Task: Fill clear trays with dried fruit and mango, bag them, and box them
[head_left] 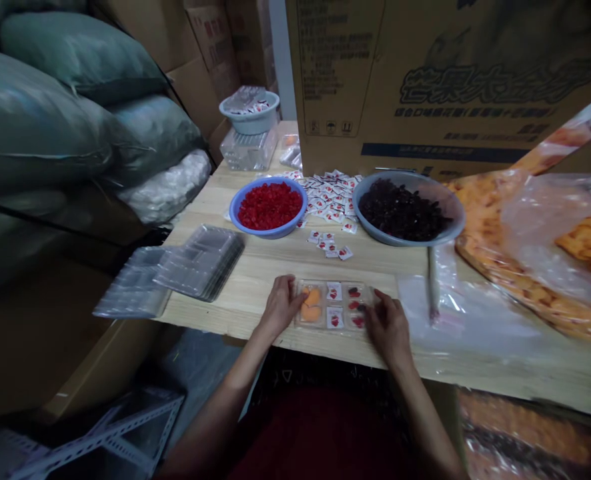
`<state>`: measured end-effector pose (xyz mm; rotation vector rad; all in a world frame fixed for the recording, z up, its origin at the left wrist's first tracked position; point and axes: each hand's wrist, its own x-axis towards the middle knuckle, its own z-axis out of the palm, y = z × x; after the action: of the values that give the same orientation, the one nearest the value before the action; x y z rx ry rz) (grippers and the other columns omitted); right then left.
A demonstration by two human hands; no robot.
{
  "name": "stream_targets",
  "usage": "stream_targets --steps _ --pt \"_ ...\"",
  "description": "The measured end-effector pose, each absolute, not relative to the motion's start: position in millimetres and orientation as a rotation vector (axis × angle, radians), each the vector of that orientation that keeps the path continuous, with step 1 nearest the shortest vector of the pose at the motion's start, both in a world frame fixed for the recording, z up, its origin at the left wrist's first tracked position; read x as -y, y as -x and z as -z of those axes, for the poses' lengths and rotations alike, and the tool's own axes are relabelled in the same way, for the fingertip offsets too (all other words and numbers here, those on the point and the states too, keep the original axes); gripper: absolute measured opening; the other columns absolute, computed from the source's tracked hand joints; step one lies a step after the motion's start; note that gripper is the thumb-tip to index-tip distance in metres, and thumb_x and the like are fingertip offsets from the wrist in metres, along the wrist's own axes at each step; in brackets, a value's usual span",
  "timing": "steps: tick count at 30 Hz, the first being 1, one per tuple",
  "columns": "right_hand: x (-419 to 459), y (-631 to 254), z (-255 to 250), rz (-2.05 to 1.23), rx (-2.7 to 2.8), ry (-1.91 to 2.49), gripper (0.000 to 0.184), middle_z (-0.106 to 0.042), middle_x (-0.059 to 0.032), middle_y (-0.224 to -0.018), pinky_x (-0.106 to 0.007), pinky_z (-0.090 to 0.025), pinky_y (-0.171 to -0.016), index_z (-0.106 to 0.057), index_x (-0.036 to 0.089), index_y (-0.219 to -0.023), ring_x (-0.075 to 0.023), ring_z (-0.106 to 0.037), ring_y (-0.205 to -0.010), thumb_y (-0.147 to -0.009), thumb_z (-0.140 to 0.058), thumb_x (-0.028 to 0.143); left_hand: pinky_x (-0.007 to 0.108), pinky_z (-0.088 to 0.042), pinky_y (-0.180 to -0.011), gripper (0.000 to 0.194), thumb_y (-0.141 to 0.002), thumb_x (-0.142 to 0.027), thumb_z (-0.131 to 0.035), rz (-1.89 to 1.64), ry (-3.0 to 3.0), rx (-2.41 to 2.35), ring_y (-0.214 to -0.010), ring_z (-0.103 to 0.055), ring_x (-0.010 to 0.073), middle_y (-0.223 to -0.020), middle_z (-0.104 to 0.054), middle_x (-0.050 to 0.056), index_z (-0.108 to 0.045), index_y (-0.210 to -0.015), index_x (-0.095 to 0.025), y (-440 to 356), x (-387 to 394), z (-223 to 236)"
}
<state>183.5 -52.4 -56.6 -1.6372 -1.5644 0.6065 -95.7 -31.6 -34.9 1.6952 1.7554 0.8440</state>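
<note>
A clear plastic tray (pixel 334 333) lies flat near the table's front edge. Orange dried fruit pieces (pixel 311 305) fill its left section, two small white packets (pixel 334 291) with red prints sit in the middle, and red and dark pieces (pixel 355 305) lie on the right. My left hand (pixel 279 308) grips the tray's left edge, thumb over the orange pieces. At the opposite edge, my right hand (pixel 389 328) is closed with its fingers bent against the tray, partly covering the right section. Whether a small piece is also between those fingertips is hidden.
Beyond the tray stand a bowl of red pieces (pixel 270 207), scattered packets (pixel 328 197) and a bowl of dark pieces (pixel 400 208). Stacked clear trays (pixel 200 260) lie left. A big bag of orange fruit (pixel 495 233) and plastic bags (pixel 475 320) lie right; a large carton (pixel 335 87) stands behind.
</note>
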Motion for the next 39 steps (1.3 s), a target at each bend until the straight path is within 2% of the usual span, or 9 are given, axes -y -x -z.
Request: stream_targets --steps 4,12,16,19,23,27,30,35,39 --pt "51.3 -187.0 58.2 -0.718 1.529 1.678 0.054 -0.066 -0.0108 -0.096 -0.041 -0.051 -0.082 -0.058 0.012 -0.135 -0.0233 -0.061 -0.084 -0.091 -0.055 0.044 0.037 -0.044 -0.087 0.020 -0.088 -0.039 -0.062 -0.691 -1.814 -1.720 -0.091 -0.055 0.0219 -0.089 -0.058 0.005 -0.060 -0.086 -0.019 95.0 34.9 27.3" --pt "66.4 -199.9 38.1 -1.405 0.852 1.407 0.071 -0.071 -0.0021 -0.090 -0.031 -0.053 -0.080 -0.056 0.021 -0.137 -0.0175 -0.066 -0.082 -0.075 -0.080 0.045 0.024 -0.044 -0.069 0.032 -0.082 -0.041 -0.071 -1.083 -0.924 -1.333 -0.072 -0.060 0.0131 -0.078 -0.065 -0.002 -0.053 -0.099 -0.020 72.2 58.4 20.9" --pt "77.6 -206.1 26.6 -1.584 0.652 1.270 0.065 -0.074 -0.0037 -0.098 -0.032 -0.053 -0.084 -0.063 0.024 -0.128 -0.0176 -0.069 -0.086 -0.070 -0.086 0.040 0.026 -0.050 -0.081 0.054 -0.078 -0.037 -0.078 -1.077 -0.568 -1.103 -0.092 -0.068 0.0166 -0.104 -0.073 0.007 -0.055 -0.124 -0.019 61.9 75.3 10.4" --pt "85.6 -208.9 24.4 -1.582 0.695 1.246 0.061 -0.073 -0.0032 -0.097 -0.031 -0.052 -0.082 -0.063 0.025 -0.127 -0.0167 -0.068 -0.085 -0.072 -0.084 0.039 0.029 -0.053 -0.089 0.052 -0.079 -0.033 -0.079 -0.886 -0.481 -0.971 -0.106 -0.068 0.0220 -0.124 -0.068 0.013 -0.061 -0.125 -0.017 54.4 89.5 2.1" --pt "87.2 -219.3 26.2 -1.348 0.970 1.357 0.057 -0.069 -0.0042 -0.093 -0.033 -0.052 -0.076 -0.064 0.022 -0.127 -0.0182 -0.065 -0.080 -0.077 -0.078 0.044 0.033 -0.057 -0.088 0.048 -0.076 -0.029 -0.082 -0.857 -0.398 -0.970 -0.100 -0.071 0.0237 -0.117 -0.072 0.013 -0.064 -0.119 -0.015 41.7 97.0 -0.9" --pt "66.6 -257.1 22.5 -0.621 1.379 1.597 0.041 -0.065 -0.0115 -0.111 -0.041 -0.048 -0.094 -0.067 0.020 -0.122 -0.0250 -0.060 -0.103 -0.090 -0.062 0.044 0.024 -0.060 -0.076 0.043 -0.071 -0.023 -0.085 -1.012 -0.315 -1.058 -0.088 -0.073 0.0184 -0.105 -0.076 0.008 -0.067 -0.109 -0.015 42.7 87.2 1.5" --pt "37.0 -292.3 20.5 -0.186 1.476 1.863 0.046 -0.060 -0.0169 -0.118 -0.046 -0.042 -0.102 -0.065 0.014 -0.126 -0.0303 -0.054 -0.113 -0.091 -0.059 0.042 0.017 -0.058 -0.064 0.041 -0.069 -0.021 -0.086 -1.078 -0.311 -1.092 -0.077 -0.073 0.0146 -0.095 -0.076 0.004 -0.068 -0.106 -0.016 52.0 76.3 4.2" --pt "-10.5 -324.9 21.5 -0.247 1.583 2.286 0.074 -0.059 -0.0180 -0.115 -0.041 -0.048 -0.091 -0.049 0.013 -0.145 -0.0314 -0.058 -0.104 -0.077 -0.074 0.028 0.012 -0.050 -0.047 0.038 -0.069 -0.017 -0.084 -1.072 -0.320 -1.138 -0.066 -0.070 0.0120 -0.091 -0.076 0.004 -0.069 -0.104 -0.015 56.2 65.8 8.4" --pt "-23.9 -359.3 15.0 -0.251 1.654 2.297 0.069 -0.062 -0.0139 -0.109 -0.038 -0.048 -0.088 -0.056 0.014 -0.138 -0.0282 -0.061 -0.097 -0.074 -0.077 0.028 0.013 -0.051 -0.046 0.033 -0.070 -0.013 -0.082 -1.066 -0.287 -1.161 -0.066 -0.070 0.0134 -0.085 -0.076 0.004 -0.069 -0.101 -0.015 52.0 63.7 8.4"
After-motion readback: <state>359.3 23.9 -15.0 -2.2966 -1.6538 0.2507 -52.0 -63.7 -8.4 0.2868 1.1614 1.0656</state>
